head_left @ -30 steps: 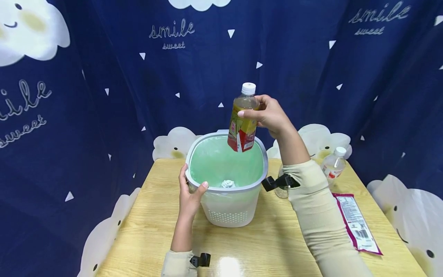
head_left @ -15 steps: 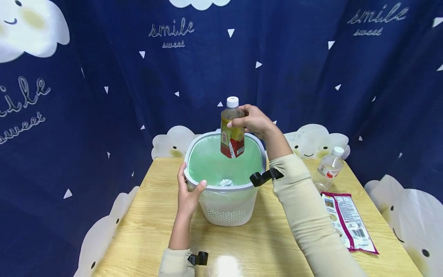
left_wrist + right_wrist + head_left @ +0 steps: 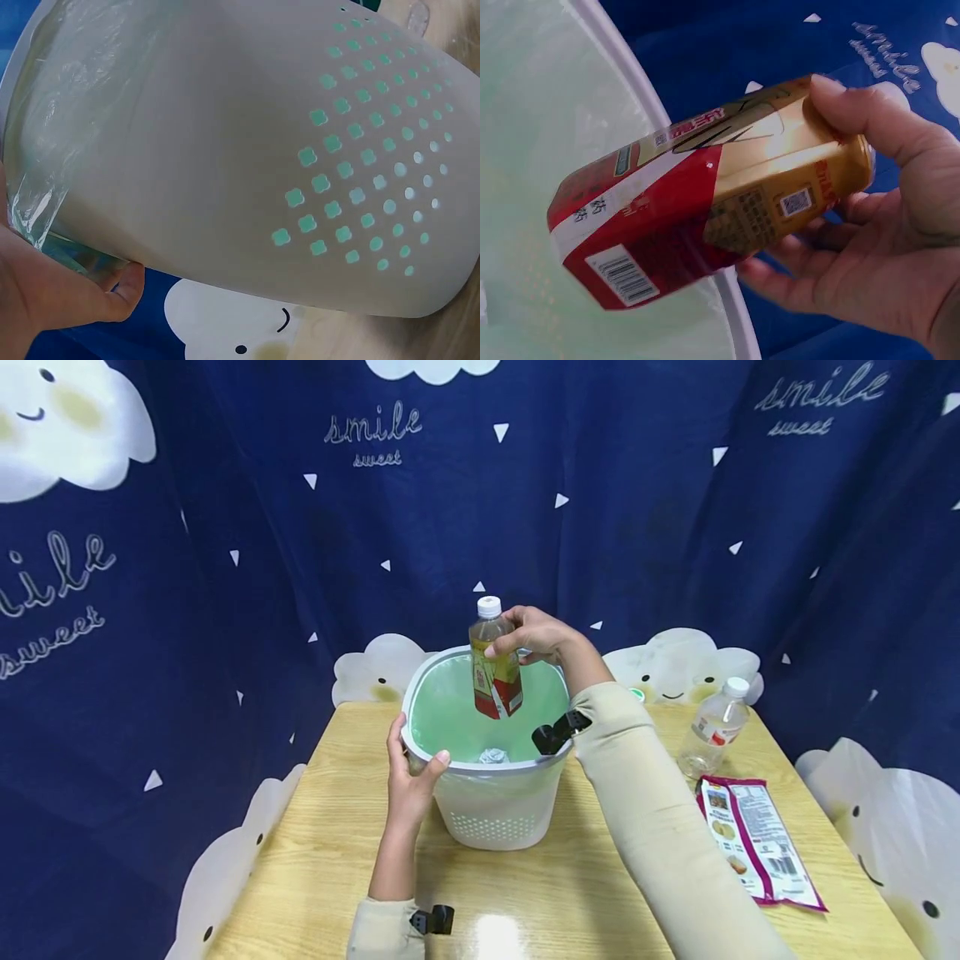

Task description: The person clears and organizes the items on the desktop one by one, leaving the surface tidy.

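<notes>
My right hand (image 3: 536, 637) grips a plastic drink bottle (image 3: 497, 681) near its top, thumb on one side and fingers on the other. The bottle has a white cap and a red and gold label, and it hangs nearly upright over a white bin (image 3: 498, 814). In the right wrist view the label of the bottle (image 3: 682, 202) faces the camera. A green plastic bag (image 3: 442, 710) lines the bin, with a crumpled white wad (image 3: 493, 756) at the bottom. My left hand (image 3: 411, 789) holds the bin's left rim, thumb over the edge; in the left wrist view flower-shaped holes pierce its wall (image 3: 225, 150).
On the right of the wooden table (image 3: 330, 860) stands a clear bottle (image 3: 716, 727) with a white cap. A purple-edged snack packet (image 3: 765, 843) lies in front of it. A green-and-white cap (image 3: 637, 694) peeks out behind the right sleeve. A blue curtain (image 3: 637, 527) hangs behind.
My right hand has carried the drink bottle left and down, from above the bin's right back rim to over its opening. My left hand has stayed on the rim.
</notes>
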{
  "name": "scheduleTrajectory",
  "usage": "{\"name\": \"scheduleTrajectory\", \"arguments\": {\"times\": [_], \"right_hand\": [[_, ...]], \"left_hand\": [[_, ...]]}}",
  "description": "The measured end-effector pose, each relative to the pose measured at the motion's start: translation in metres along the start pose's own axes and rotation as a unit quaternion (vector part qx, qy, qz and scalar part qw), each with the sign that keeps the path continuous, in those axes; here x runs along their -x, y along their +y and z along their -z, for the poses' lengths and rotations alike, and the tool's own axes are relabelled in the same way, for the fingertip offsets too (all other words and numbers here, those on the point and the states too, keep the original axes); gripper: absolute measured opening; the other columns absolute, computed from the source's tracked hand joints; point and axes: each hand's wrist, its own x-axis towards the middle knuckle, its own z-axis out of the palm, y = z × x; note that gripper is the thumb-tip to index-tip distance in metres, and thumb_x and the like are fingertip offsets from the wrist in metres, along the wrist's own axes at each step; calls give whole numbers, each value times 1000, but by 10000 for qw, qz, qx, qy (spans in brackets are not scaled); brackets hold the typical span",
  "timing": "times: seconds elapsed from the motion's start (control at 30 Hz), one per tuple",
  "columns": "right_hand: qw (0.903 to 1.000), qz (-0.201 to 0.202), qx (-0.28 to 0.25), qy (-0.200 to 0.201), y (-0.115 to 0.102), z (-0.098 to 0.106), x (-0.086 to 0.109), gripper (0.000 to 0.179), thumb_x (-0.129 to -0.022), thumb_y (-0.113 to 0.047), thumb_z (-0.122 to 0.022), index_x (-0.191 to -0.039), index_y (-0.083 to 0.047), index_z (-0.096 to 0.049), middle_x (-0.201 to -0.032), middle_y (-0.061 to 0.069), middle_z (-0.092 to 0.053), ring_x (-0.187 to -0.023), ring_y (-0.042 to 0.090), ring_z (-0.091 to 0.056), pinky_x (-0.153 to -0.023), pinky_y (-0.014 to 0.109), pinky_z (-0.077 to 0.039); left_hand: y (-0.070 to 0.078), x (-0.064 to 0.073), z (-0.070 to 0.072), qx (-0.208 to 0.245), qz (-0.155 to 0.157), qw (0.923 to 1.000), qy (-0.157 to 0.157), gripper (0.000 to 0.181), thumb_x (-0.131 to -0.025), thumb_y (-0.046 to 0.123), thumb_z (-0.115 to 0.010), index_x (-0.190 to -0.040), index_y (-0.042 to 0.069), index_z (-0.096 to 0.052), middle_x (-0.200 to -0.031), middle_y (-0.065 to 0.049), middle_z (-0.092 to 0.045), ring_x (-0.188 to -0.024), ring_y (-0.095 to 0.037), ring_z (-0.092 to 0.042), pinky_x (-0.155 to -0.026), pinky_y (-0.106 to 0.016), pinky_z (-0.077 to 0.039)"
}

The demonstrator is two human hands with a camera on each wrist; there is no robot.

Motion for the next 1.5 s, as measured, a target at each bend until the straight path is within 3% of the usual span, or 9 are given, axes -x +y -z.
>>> {"name": "scheduleTrajectory", "arguments": {"times": [0.37,0.57,0.83,1.0,1.23,1.5], "right_hand": [[9998,-50,32,-197,15,-3,-8,61,-72,-8,-76,-122,-1,-41,-116,15,-50,-103,28,-47,-76,41,-44],[9997,-68,5,-234,22,-4,-10,62,-72,-8,-77,-122,0,-41,-117,15,-48,-107,29,-47,-84,46,-43],[9991,65,-114,-395,21,-7,-9,70,-72,-7,-76,-131,-2,-38,-123,15,-47,-112,29,-44,-90,51,-38],[9988,251,-174,-383,18,-1,5,71,-76,-8,-73,-137,-6,-36,-134,22,-42,-117,31,-45,-95,54,-34],[9966,763,191,-253,22,8,28,64,-79,-11,-72,-134,-4,-40,-133,23,-42,-114,33,-48,-96,54,-34],[9925,1060,603,105,33,17,52,61,-79,-12,-73,-132,-3,-43,-131,25,-44,-113,34,-49,-94,47,-38]], "left_hand": [[1,-2,0,94,74,9999,-65,87,-77,19,-72,-146,33,-20,-147,-5,-24,-130,-24,-26,-105,-51,-13],[25,6,-4,36,124,9998,-116,88,-77,14,-68,-148,20,-17,-147,-13,-22,-130,-29,-26,-104,-53,-16],[0,-1,-1,98,114,9999,-64,88,-77,19,-71,-147,32,-19,-147,-6,-23,-130,-27,-27,-104,-53,-16],[-2,0,-2,-23,36,10000,-7,85,-77,21,-72,-145,36,-22,-144,-4,-27,-128,-24,-28,-103,-53,-16],[0,0,0,50,51,10000,14,85,-77,19,-71,-146,30,-22,-144,-6,-29,-128,-25,-29,-102,-49,-19],[30,9,-4,120,61,9999,-105,85,-78,13,-67,-147,16,-19,-145,-16,-24,-129,-32,-26,-102,-51,-20]]}}
